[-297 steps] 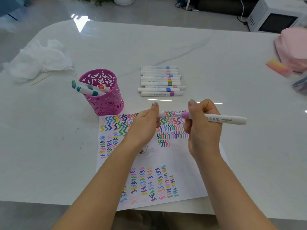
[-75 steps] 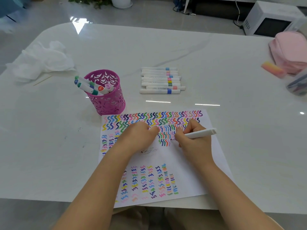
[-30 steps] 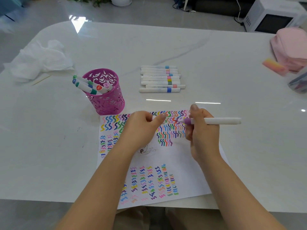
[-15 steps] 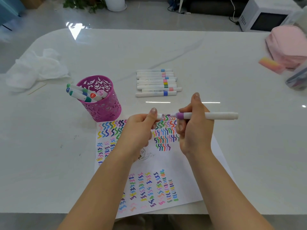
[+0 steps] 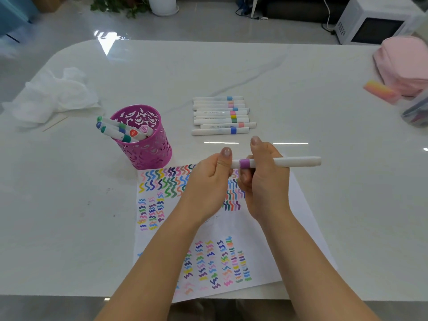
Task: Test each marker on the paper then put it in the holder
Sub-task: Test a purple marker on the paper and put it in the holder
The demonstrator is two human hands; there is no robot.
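Observation:
A white marker with a purple band (image 5: 298, 161) lies level in the air above the paper (image 5: 234, 230), which is covered in coloured squiggles. My right hand (image 5: 264, 181) grips its barrel. My left hand (image 5: 208, 181) pinches the cap end, and the cap now meets the purple band. The magenta cut-out holder (image 5: 148, 147) stands left of the paper's top corner with several markers leaning out of it. A row of several white markers (image 5: 220, 115) lies flat beyond my hands.
Crumpled white tissue (image 5: 53, 96) and a thin stick (image 5: 55, 123) lie far left. A pink pouch (image 5: 403, 63), a pink-orange eraser (image 5: 382, 91) and a clear container (image 5: 414, 112) sit at the right edge. A microwave (image 5: 372, 22) stands on the floor beyond.
I finished drawing a purple squiggle and lifted the marker off the paper. My left hand brought the cap to the tip and pushed it on; the gap between cap and band has closed.

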